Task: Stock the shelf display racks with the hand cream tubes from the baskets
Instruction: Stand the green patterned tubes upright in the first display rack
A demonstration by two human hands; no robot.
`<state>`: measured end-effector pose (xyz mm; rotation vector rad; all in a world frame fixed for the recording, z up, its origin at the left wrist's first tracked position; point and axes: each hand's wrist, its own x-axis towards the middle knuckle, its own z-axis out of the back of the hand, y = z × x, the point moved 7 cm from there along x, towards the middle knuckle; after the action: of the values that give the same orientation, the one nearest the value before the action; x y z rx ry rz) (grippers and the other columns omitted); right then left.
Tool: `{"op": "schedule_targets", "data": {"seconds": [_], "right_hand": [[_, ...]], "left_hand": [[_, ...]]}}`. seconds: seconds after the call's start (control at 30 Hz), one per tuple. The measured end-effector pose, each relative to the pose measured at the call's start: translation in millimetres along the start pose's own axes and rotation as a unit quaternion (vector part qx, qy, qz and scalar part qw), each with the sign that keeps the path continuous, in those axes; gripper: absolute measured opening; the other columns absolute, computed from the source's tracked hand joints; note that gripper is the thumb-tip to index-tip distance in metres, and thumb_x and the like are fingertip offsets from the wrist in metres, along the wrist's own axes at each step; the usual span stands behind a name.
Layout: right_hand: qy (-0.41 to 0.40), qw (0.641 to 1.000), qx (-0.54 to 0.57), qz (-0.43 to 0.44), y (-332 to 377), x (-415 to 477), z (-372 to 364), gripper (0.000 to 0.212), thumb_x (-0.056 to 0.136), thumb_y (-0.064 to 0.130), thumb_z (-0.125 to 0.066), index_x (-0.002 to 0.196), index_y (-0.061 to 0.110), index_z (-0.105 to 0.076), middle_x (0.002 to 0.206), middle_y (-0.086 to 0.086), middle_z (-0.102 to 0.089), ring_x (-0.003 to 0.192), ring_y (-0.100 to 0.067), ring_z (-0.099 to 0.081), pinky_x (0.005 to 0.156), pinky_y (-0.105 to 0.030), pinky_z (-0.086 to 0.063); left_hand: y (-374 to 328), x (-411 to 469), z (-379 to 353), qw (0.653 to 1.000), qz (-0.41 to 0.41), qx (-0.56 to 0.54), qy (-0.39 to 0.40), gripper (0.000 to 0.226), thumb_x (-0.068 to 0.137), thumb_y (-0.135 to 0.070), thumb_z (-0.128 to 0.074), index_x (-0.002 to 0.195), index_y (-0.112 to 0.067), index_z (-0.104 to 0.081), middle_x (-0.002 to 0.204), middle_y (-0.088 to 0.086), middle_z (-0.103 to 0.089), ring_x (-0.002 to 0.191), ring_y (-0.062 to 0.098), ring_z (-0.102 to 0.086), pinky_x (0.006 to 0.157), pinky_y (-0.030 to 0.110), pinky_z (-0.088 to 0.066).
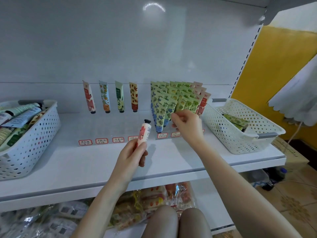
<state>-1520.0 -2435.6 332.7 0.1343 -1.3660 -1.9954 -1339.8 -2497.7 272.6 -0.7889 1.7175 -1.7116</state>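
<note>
Left hand (pixel 130 153) grips a pink, black-capped tube (pixel 143 134); right hand (pixel 187 125) pinches a green tube (pixel 179 106).

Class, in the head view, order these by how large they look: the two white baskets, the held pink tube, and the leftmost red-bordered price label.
1. The left basket and right basket: alike, the left cropped by the frame, so unranked.
2. The pink hand cream tube.
3. The leftmost price label.

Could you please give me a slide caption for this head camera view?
Left hand holds a pink tube while right hand reaches the racked tubes.
</note>
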Motion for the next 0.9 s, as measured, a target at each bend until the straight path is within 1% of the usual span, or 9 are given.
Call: {"op": "schedule_targets", "data": {"seconds": [0.07, 0.2, 0.33, 0.43, 0.5, 0.57, 0.63, 0.77, 0.9], "right_hand": [[0.059, 0.997, 0.055, -0.01, 8, -11, 3, 0.02, 0.092, 0.026, -0.057, 0.092, 0.006, -0.063, 0.074, -0.005, -0.067, 0.064, -0.014, -0.066, 0.068, -0.033, -0.056], [0.19, 0.973, 0.109, -0.068, 11, -35, -4, 0.03, 0.088, 0.038, -0.059, 0.09, 0.008, -0.063, 0.076, -0.005, -0.068, 0.064, -0.012, -0.066, 0.062, -0.026, -0.055], [0.194, 0.961, 0.171, -0.099, 0, -45, 2, 0.014, 0.088, 0.022, -0.062, 0.082, 0.009, -0.066, 0.072, -0.004, -0.067, 0.06, -0.01, -0.065, 0.058, -0.018, -0.053], [0.181, 0.949, 0.222, -0.131, -12, -49, 11, 0.011, 0.088, 0.016, -0.062, 0.084, 0.007, -0.066, 0.074, -0.007, -0.069, 0.062, -0.013, -0.066, 0.061, -0.018, -0.054], [0.161, 0.935, 0.277, -0.154, -18, -52, 18, 0.01, 0.089, 0.012, -0.059, 0.086, 0.004, -0.064, 0.076, -0.009, -0.068, 0.064, -0.014, -0.067, 0.06, -0.018, -0.055], [0.144, 0.917, 0.329, -0.173, -23, -55, 25, 0.009, 0.09, 0.007, -0.056, 0.085, 0.003, -0.062, 0.076, -0.01, -0.068, 0.064, -0.015, -0.068, 0.06, -0.018, -0.056], [0.144, 0.904, 0.36, -0.181, -26, -60, 28, 0.01, 0.09, 0.003, -0.054, 0.084, 0.002, -0.061, 0.075, -0.01, -0.068, 0.065, -0.015, -0.069, 0.061, -0.019, -0.056], [0.17, 0.906, 0.34, -0.186, -35, -69, 29, 0.009, 0.086, -0.004, -0.056, 0.089, 0.002, -0.062, 0.081, -0.012, -0.068, 0.07, -0.02, -0.07, 0.064, -0.023, -0.058], [0.221, 0.94, 0.208, -0.154, -40, -75, 27, 0.016, 0.078, -0.002, -0.067, 0.089, 0.009, -0.065, 0.076, -0.005, -0.071, 0.072, -0.017, -0.068, 0.075, -0.029, -0.057]], "left_hand": [[-8, -1, -5, 0.998, -0.038, 0.055, 0.009, 0.003, 0.093, -0.027, -0.052, 0.09, -0.029, -0.053, 0.081, -0.001, -0.054, 0.071, 0.01, -0.049, 0.067, 0.02, -0.043], [-22, -4, -17, 0.976, -0.121, 0.181, -0.001, 0.017, 0.087, -0.029, -0.062, 0.102, -0.03, -0.053, 0.089, -0.017, -0.057, 0.08, 0.001, -0.054, 0.063, 0.008, -0.041], [-21, -5, -28, 0.967, -0.131, 0.216, 0.025, 0.027, 0.083, -0.034, -0.065, 0.107, -0.03, -0.054, 0.093, -0.018, -0.057, 0.084, 0.001, -0.056, 0.066, 0.01, -0.042], [-21, -6, -22, 0.977, -0.114, 0.182, 0.0, 0.027, 0.084, -0.037, -0.062, 0.109, -0.027, -0.056, 0.092, -0.012, -0.059, 0.083, 0.004, -0.056, 0.061, 0.011, -0.045], [-19, -6, -10, 0.99, -0.077, 0.11, -0.042, 0.023, 0.086, -0.029, -0.062, 0.107, -0.023, -0.056, 0.09, -0.01, -0.06, 0.082, 0.004, -0.057, 0.061, 0.011, -0.048], [-12, -4, -3, 0.997, -0.036, 0.023, -0.065, 0.019, 0.086, -0.021, -0.063, 0.105, -0.019, -0.058, 0.095, -0.003, -0.063, 0.087, 0.007, -0.06, 0.069, 0.019, -0.052], [-11, -3, -1, 0.997, -0.022, -0.023, -0.073, 0.012, 0.086, -0.014, -0.063, 0.097, -0.019, -0.061, 0.097, 0.001, -0.065, 0.091, 0.012, -0.062, 0.073, 0.026, -0.054], [-25, 1, 0, 0.993, -0.067, -0.015, -0.098, 0.016, 0.086, -0.01, -0.062, 0.082, -0.026, -0.063, 0.092, -0.002, -0.065, 0.089, 0.012, -0.061, 0.074, 0.025, -0.053], [-45, 4, -6, 0.983, -0.144, 0.057, -0.094, 0.017, 0.088, -0.01, -0.06, 0.082, -0.026, -0.062, 0.086, -0.011, -0.062, 0.085, 0.008, -0.059, 0.072, 0.021, -0.051]]}}
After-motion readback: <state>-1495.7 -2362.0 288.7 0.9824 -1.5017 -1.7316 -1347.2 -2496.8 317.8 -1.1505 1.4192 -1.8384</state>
